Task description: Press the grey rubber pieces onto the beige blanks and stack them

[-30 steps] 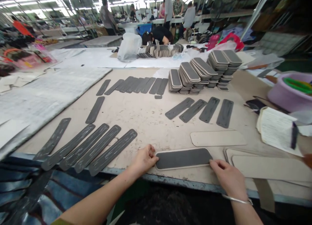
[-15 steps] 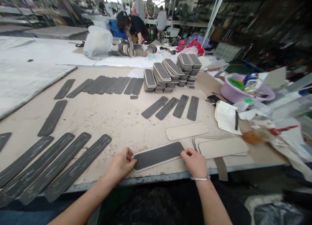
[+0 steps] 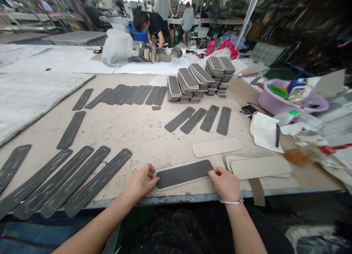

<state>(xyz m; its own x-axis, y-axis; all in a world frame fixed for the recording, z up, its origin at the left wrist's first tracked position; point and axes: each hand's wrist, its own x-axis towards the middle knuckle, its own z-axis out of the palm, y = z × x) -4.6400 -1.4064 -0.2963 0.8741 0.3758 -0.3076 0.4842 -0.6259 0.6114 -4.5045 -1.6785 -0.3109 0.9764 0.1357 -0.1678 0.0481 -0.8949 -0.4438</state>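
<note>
A dark grey rounded strip [image 3: 184,174] lies on a slightly larger beige panel [image 3: 168,188], whose border shows all round it, at the table's front edge. My left hand [image 3: 143,181] pinches the left end, thumb on the strip. At the right end, my right hand [image 3: 226,182] has its fingers closed on the strip's corner. Just behind lies a single beige panel [image 3: 217,146]. A small pile of beige panels [image 3: 261,167] sits beside my right hand. Long grey strips with shiny streaks [image 3: 99,182] lie to the left of my left hand.
Stacks of grey-and-beige panels [image 3: 188,79] stand farther back. Several loose grey strips [image 3: 210,118] lie before them. On the right are a notebook [image 3: 264,131], a purple basin [image 3: 286,107] and an orange-brown bottle [image 3: 301,155]. A person in black [image 3: 158,26] bends over the far table.
The view has shifted slightly, so everything appears farther right. Both hands stay at the ends of the grey strip, with little other movement.
</note>
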